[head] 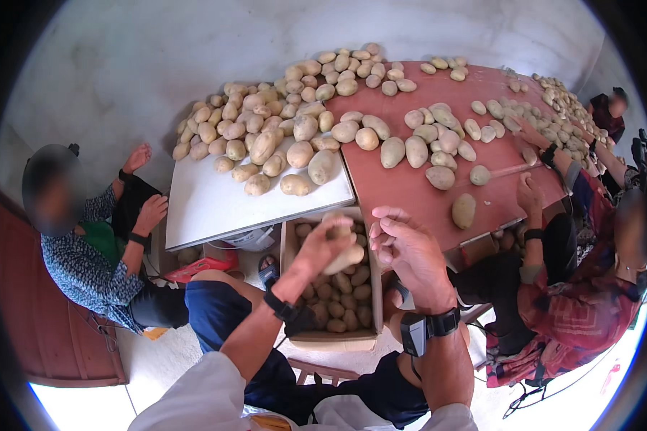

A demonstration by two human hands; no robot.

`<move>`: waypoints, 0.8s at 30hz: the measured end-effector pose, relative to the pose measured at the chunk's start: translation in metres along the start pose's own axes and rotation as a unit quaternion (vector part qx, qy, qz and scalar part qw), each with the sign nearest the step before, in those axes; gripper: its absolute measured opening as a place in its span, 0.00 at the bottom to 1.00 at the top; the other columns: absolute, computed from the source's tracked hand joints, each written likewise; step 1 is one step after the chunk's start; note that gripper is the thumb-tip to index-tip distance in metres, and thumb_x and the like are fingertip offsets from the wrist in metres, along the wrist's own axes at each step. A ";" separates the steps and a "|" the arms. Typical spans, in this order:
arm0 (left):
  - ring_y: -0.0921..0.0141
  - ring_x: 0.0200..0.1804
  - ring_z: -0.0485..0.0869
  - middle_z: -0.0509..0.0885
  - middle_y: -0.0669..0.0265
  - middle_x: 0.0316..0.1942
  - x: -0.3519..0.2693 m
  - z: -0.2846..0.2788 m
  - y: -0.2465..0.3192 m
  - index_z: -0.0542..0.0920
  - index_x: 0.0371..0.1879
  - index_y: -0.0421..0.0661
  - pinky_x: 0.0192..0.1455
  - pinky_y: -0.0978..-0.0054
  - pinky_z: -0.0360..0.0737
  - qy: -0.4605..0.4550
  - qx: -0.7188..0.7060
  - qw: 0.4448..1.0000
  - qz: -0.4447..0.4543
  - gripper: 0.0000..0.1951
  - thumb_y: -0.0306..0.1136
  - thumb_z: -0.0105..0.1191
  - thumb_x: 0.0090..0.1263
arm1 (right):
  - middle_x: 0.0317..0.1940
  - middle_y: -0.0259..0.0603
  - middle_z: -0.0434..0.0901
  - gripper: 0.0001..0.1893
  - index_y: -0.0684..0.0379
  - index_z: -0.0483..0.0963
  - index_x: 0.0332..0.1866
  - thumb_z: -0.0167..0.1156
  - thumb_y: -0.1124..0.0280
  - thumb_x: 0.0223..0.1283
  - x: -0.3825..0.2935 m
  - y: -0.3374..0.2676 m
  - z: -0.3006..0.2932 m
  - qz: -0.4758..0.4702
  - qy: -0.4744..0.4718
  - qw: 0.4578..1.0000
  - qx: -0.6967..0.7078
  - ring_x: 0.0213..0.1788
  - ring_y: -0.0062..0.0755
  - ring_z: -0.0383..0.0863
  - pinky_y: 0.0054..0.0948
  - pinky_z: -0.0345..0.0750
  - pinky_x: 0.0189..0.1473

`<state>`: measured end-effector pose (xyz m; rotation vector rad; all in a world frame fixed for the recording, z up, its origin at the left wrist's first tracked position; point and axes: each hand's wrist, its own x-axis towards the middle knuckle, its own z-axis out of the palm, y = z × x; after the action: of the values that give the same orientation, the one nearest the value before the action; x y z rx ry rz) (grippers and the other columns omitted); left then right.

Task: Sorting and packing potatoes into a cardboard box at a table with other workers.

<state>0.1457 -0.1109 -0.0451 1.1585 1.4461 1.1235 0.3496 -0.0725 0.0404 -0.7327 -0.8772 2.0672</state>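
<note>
My left hand (319, 245) is above a cardboard box (331, 343), its fingers curled around a potato (338, 232). Just under the palm, a blurred pale potato (345, 261) touches or nearly touches the hand; I cannot tell whether it is gripped. To the right, over the box's right rim, my right hand (401, 237) has its fingers bent and apart, with nothing visible in it. Inside the box lies a layer of potatoes (335, 309), partly covered by my left hand and wrist. Both wrists wear black straps.
Potatoes (264, 146) are heaped on a white tabletop (210, 199); others (442, 134) lie across a reddish tabletop (496, 213). A person (94, 269) sits at left. At right, a person's hand (529, 195) is by the table edge. A white bucket (250, 240) stands beneath the table.
</note>
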 end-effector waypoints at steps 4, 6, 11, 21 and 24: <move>0.62 0.69 0.70 0.70 0.54 0.68 0.059 -0.011 0.050 0.68 0.73 0.50 0.70 0.68 0.69 0.021 -0.054 0.998 0.015 0.33 0.41 0.64 0.70 | 0.35 0.38 0.81 0.12 0.64 0.75 0.53 0.58 0.71 0.69 0.001 0.003 0.000 -0.010 0.001 1.000 0.007 0.34 0.26 0.80 0.20 0.69 0.31; 0.61 0.72 0.67 0.67 0.53 0.72 0.083 -0.011 0.050 0.62 0.77 0.50 0.72 0.67 0.67 0.020 -0.125 0.992 0.001 0.38 0.45 0.64 0.70 | 0.35 0.38 0.81 0.13 0.64 0.75 0.53 0.57 0.70 0.69 0.003 0.005 -0.004 -0.011 0.009 1.000 0.005 0.35 0.26 0.80 0.20 0.69 0.31; 0.64 0.74 0.66 0.66 0.53 0.73 0.099 -0.001 0.022 0.61 0.76 0.42 0.73 0.67 0.67 0.013 -0.091 0.996 0.014 0.38 0.44 0.62 0.72 | 0.36 0.38 0.81 0.14 0.64 0.75 0.54 0.57 0.70 0.68 0.008 0.005 -0.005 -0.009 0.003 1.000 -0.001 0.36 0.26 0.80 0.20 0.68 0.32; 0.73 0.31 0.83 0.85 0.63 0.37 0.088 -0.015 0.014 0.82 0.46 0.39 0.24 0.77 0.77 0.006 -0.149 0.985 -0.084 0.17 0.44 0.56 0.75 | 0.36 0.37 0.80 0.13 0.64 0.75 0.53 0.58 0.69 0.68 0.008 0.002 -0.007 -0.001 0.013 1.000 0.002 0.36 0.26 0.79 0.20 0.68 0.32; 0.71 0.29 0.83 0.85 0.62 0.36 0.084 -0.018 0.014 0.81 0.47 0.38 0.18 0.75 0.75 0.005 -0.163 0.979 -0.123 0.19 0.45 0.53 0.77 | 0.36 0.37 0.80 0.14 0.64 0.75 0.54 0.58 0.69 0.68 0.007 0.002 -0.005 -0.003 0.012 1.000 0.002 0.35 0.25 0.79 0.20 0.68 0.32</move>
<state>0.1202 -0.0285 -0.0390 0.7252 1.3107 1.1390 0.3488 -0.0664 0.0351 -0.7495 -0.8608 2.0499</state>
